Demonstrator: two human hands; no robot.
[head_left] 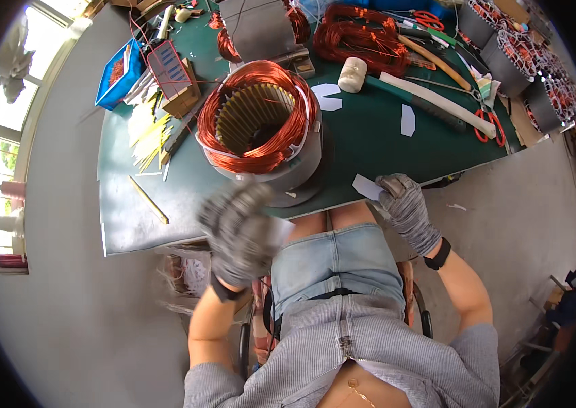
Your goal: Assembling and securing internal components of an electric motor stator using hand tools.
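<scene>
Copper windings dominate my view: a motor stator [260, 126] stands upright on the dark green table [383, 146], its wound coils looping over the top rim and its slotted core visible inside. Starting at the left, I note a blue tray [119, 73] near the table's far left corner, then a scatter of yellow strips [148, 136] lying flat beside the stator, and one single yellow stick [148, 200] lying apart near the table's front edge. The left hand [241, 231], in a grey work glove, is raised in front of the stator's near side; it is motion-blurred, so I cannot tell whether its fingers are closed on anything, nor whether it touches the housing. Moving right, the right hand [405, 207], also gloved, sits at the table's front edge with its fingers pinched on a small white paper slip [367, 186]; the slip pokes out to the left of the fingers, over the table edge. More white slips [407, 120] lie flat on the green surface beyond it, well apart from the hand. Farther back I log a white-headed mallet [354, 75] lying on its side, loose bundles of copper coil [356, 37] behind it, and red-handled scissors [488, 126] near the right edge. At far right, more wound stators [526, 58] stand in a row.
</scene>
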